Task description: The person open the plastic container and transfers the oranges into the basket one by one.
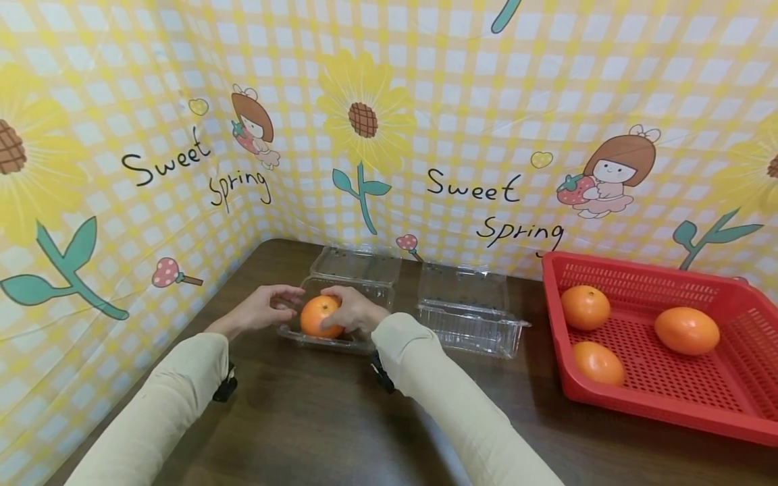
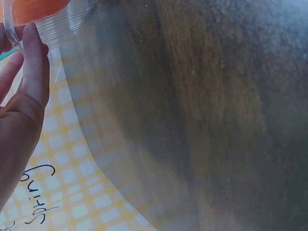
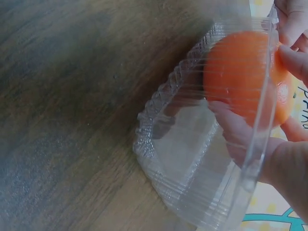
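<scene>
My right hand [image 1: 355, 310] grips an orange [image 1: 317, 317], with the thumb on the near side and the fingers over the far side. The orange is within the left end of a clear plastic clamshell box [image 1: 358, 345], whose lid is folded back behind it. Through the box wall, the right wrist view shows the orange [image 3: 236, 72] and the thumb beneath it. Just left of the orange, my left hand [image 1: 261, 309] has its fingers loosely bent, holding nothing. In the left wrist view, the left hand's fingertips are right at the box rim [image 2: 10, 29].
A second clear clamshell box [image 1: 471, 331], lid raised, stands to the right of the first. Farther right, a red plastic basket [image 1: 656, 412] holds three oranges [image 1: 687, 331]. A yellow checked cloth [image 1: 450, 121] hangs behind and left of the dark wooden table [image 1: 292, 432].
</scene>
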The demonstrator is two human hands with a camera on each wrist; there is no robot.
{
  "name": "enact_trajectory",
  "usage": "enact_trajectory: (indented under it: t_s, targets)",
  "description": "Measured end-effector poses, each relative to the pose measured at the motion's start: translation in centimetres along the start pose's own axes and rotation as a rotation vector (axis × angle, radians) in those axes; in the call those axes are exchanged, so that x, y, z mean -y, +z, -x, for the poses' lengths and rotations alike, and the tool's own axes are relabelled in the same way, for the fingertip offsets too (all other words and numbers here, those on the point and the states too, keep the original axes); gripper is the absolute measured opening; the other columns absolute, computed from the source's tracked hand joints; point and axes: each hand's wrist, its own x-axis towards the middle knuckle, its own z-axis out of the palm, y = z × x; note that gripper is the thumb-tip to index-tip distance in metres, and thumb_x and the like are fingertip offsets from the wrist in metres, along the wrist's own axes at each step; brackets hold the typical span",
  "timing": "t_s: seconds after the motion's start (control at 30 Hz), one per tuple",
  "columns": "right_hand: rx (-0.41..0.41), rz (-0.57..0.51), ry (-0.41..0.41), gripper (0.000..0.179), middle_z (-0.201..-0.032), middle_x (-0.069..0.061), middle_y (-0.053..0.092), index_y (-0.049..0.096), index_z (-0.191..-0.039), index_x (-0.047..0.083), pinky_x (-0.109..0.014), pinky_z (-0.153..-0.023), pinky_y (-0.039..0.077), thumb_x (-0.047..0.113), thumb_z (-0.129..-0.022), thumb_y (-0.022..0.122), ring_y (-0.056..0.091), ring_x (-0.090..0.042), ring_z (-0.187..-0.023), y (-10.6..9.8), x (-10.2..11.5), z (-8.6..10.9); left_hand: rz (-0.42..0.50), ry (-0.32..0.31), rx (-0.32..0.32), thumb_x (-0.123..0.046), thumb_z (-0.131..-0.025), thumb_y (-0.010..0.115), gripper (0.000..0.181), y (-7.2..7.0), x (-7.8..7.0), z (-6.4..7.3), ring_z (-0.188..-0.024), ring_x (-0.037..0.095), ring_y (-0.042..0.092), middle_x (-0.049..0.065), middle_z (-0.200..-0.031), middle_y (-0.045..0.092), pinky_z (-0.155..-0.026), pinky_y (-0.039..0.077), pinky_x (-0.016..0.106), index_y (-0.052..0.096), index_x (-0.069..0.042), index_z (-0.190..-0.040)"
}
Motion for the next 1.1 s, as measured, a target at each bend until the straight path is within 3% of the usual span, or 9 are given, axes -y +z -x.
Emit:
enact_trajectory:
  t_s: [0.57, 0.93, 1.1]
  targets:
    - [-0.038, 0.009, -0.022, 0.063, -0.111, -0.008, 0.05, 0.047, -0.124, 0.011, -0.037, -0.062, 0.052, 0.004, -0.068, 0.074, 0.053, -0.019, -0.086, 0.1, -0.1, 0.6, -0.014, -0.003, 0.017, 0.007, -0.082, 0.054, 0.044, -0.2, 0.2, -0.2, -0.09, 0.036, 0.057, 0.032, -0.11, 0.048, -0.065, 0.051, 0.029, 0.038, 0.017, -0.122]
    - [-0.019, -0.071, -0.097, 0.066, -0.111, -0.01, 0.049, 0.044, -0.128, 0.006, -0.036, -0.063, 0.051, -0.001, -0.068, 0.071, 0.05, -0.02, -0.09, -0.8, 0.5, 1.3, -0.021, -0.004, 0.021, 0.007, -0.081, 0.053, 0.044, -0.2, 0.0, -0.3, -0.09, 0.035, 0.058, 0.031, -0.109, 0.048, -0.065, 0.052, 0.029, 0.038, 0.017, -0.122]
    - [-0.018, -0.019, -0.135, 0.064, -0.111, -0.011, 0.05, 0.044, -0.127, 0.006, -0.031, -0.063, 0.051, 0.0, -0.069, 0.071, 0.051, -0.02, -0.09, -1.6, 1.1, 1.5, -0.023, 0.001, 0.011, 0.008, -0.081, 0.053, 0.044, -0.2, 0.1, -0.2, -0.09, 0.034, 0.058, 0.031, -0.108, 0.048, -0.063, 0.052, 0.03, 0.039, 0.017, -0.121]
